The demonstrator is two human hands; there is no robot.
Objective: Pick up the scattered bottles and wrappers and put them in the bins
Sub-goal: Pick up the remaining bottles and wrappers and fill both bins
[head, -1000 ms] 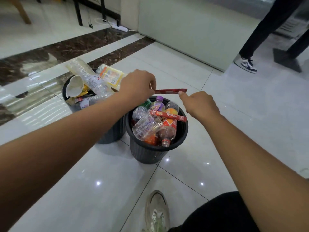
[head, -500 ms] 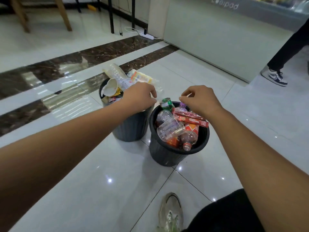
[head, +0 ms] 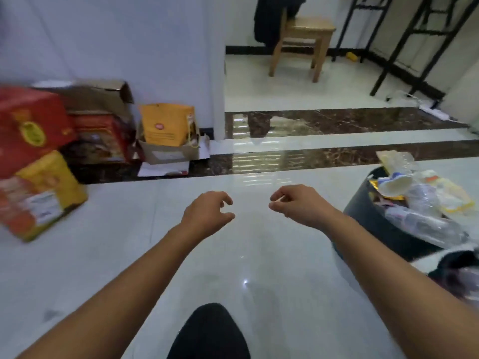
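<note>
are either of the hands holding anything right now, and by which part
Nothing is held. The left hand and the right hand hover over the tiled floor, fingers loosely curled and empty.

At the left of the frame, cartons are stacked against the white wall point(head: 116, 40) on the glossy tiled floor point(head: 155, 229) - a red box point(head: 28, 120) above a yellow-and-orange box point(head: 44, 195). Just right of them a yellow bag point(head: 168, 123) stands in a small cardboard box point(head: 168, 152). Beyond the dark marble strip point(head: 324, 121), at upper centre, stands a wooden chair point(head: 303, 40) with a dark garment point(head: 269, 19) draped over it - black metal legs point(head: 394, 45) and a white power strip point(head: 435, 112) lie to its right.
</note>
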